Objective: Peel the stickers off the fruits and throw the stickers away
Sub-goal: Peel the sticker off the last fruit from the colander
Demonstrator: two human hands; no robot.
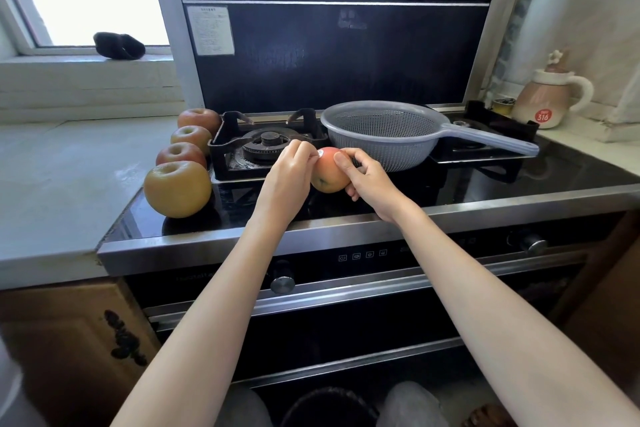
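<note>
My right hand (367, 180) grips a red-orange apple (328, 174) above the black glass stove top, thumb on its upper side. A small white sticker (321, 153) sits at the apple's top left. The fingertips of my left hand (291, 173) pinch at that sticker's edge. Several more apples lie in a row along the stove's left edge: a large yellow-green one (177, 189) nearest, then a red one (180, 155), a yellowish one (190, 137) and a reddish one (198, 118) farthest back.
A grey plastic colander (381, 135) with a long handle stands on the stove just behind the hands. A burner grate (266, 142) is at the left. A dark round bin (329, 407) is on the floor between my knees. A pink jug (549, 99) stands at the far right.
</note>
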